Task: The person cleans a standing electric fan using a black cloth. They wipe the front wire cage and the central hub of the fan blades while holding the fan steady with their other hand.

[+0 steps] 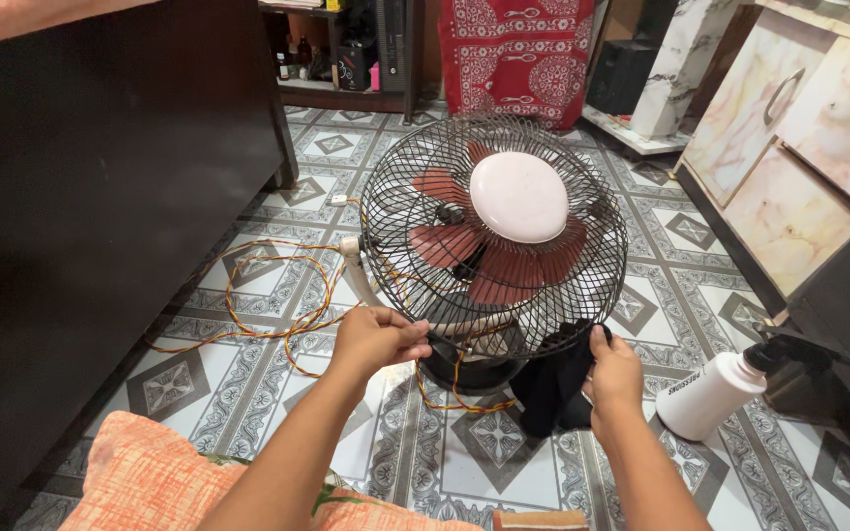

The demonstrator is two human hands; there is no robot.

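Observation:
A table fan [496, 233] with a black wire grille, red blades and a round white centre cap lies tilted on the tiled floor. My left hand [378, 337] grips the lower left rim of the grille. My right hand [612, 374] presses a black cloth [555, 388] against the lower right rim of the grille, with the cloth hanging down to the floor. The fan's dark base [469, 369] sits between my hands.
A twisted orange-and-yellow cable [268, 300] loops over the floor left of the fan. A white spray bottle [715, 388] with a black trigger lies at the right. Dark furniture [100, 197] stands left, marbled cabinets [809, 147] right. An orange cushion [169, 482] is near me.

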